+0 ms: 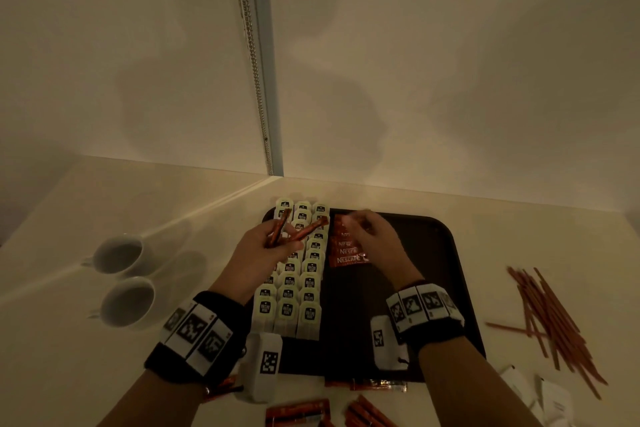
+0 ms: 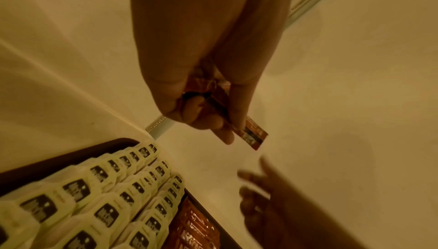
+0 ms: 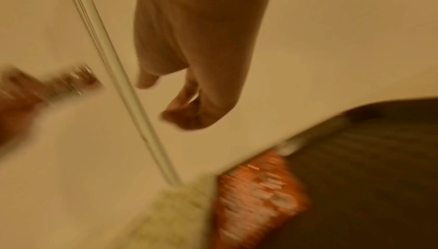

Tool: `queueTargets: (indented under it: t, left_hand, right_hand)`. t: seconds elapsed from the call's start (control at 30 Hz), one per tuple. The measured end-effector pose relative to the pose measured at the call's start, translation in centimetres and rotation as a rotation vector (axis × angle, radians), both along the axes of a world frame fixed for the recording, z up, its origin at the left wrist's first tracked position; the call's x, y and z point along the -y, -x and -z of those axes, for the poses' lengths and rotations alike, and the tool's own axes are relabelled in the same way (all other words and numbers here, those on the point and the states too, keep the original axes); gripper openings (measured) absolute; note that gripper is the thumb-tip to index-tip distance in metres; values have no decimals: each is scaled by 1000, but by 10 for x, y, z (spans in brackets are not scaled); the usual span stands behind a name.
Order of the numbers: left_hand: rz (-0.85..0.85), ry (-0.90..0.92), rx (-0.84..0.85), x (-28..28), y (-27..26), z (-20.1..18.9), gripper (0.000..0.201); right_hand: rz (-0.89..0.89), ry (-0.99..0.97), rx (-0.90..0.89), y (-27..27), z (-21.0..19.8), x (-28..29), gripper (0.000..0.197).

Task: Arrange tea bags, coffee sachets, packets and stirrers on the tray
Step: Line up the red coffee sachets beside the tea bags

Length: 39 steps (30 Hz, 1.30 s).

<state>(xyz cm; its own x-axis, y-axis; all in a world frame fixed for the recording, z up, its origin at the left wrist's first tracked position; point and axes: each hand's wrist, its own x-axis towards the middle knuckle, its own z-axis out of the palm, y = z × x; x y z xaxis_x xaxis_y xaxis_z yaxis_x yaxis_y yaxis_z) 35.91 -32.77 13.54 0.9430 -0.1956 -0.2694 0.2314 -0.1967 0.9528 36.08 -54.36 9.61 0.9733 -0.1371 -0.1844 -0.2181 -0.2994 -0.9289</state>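
Two coffee sachets [image 1: 294,230] gripped in left hand [image 1: 266,246], above tea bags [image 1: 304,274] on tray [image 1: 443,253].
Right hand [image 1: 374,239] loosely curled, empty, over laid sachet row [image 1: 348,251]; best overlapped evenly, edges squared.

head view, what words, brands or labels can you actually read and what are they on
"NESCAFE": red coffee sachets overlapped in a column on the black tray.
Dark badge on each tea bag: print too small to read.
Black-and-white square codes on the wristbands: patterns, no words.
Sachets held in the left hand: unreadable.
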Motion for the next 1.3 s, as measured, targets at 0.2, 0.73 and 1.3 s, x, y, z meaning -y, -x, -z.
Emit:
queueTargets:
  t: [0.2, 0.73, 1.3]
  left_hand:
    - [23, -43, 154, 1, -1, -9, 35]
    - [-191, 130, 174, 1, -2, -19, 15]
    - [-177, 251, -37, 7, 12, -7, 7]
  right_hand:
    - [-249, -287, 68, 6, -41, -33, 13]
    - [-335, -230, 52, 13, -56, -46, 16]
    - [-75, -110, 141, 13, -78, -42, 11]
